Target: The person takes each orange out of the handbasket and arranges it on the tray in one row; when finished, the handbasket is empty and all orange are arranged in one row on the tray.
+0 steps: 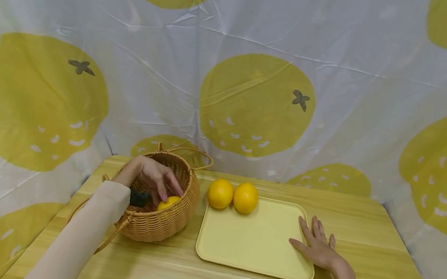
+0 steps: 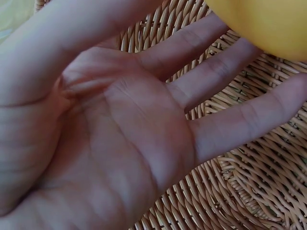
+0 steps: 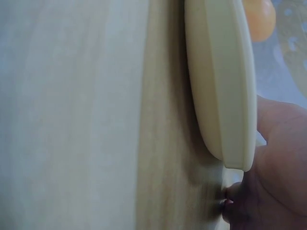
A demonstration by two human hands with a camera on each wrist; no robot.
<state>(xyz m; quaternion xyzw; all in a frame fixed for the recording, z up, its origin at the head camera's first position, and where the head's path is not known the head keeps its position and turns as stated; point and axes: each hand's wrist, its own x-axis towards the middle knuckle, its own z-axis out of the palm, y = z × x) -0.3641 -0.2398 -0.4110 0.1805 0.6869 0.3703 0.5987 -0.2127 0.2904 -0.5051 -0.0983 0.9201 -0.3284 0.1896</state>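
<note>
The orange lay at my left grip's fingertips inside the basket, closure undeterminable; my right grip, fingers spread, sat farther off at the tray.

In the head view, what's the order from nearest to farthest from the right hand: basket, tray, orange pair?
1. Tray, right at the right hand.
2. Orange pair, near the tray's far left corner.
3. Basket, farther left.

Basket and tray on wooden table
</note>
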